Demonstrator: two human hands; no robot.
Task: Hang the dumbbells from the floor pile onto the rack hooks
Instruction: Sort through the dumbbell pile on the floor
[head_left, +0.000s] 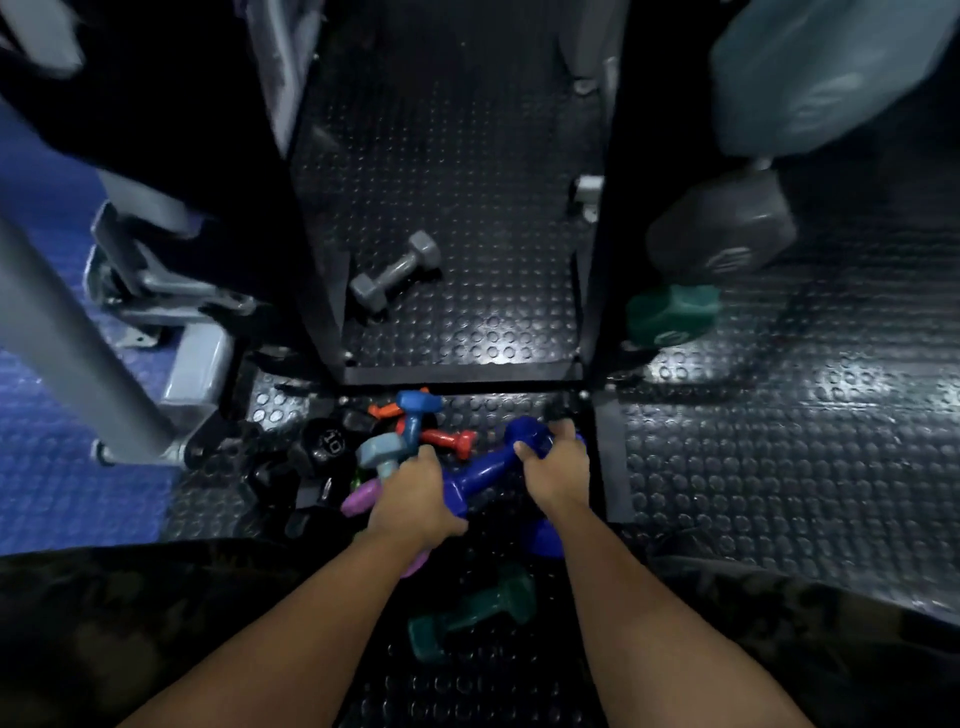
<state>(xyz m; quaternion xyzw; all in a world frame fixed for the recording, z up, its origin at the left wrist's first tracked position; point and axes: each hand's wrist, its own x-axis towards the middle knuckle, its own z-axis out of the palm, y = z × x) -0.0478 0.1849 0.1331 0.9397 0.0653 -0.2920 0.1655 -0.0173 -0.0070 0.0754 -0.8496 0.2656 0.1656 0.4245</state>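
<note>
A person bends over the floor pile of dumbbells at the foot of the black rack frame (332, 312). Left of the big blue dumbbell (483, 473), a black dumbbell (324, 441) marked 10 lies beside orange ones (447, 441). The left hand (410, 499) curls round a pale blue-grey dumbbell (382, 454); the right hand (553, 467) clasps the blue dumbbell's far head. A green dumbbell (472, 613) lies nearer the person; a grey dumbbell (395, 273) lies beyond, inside the frame.
</note>
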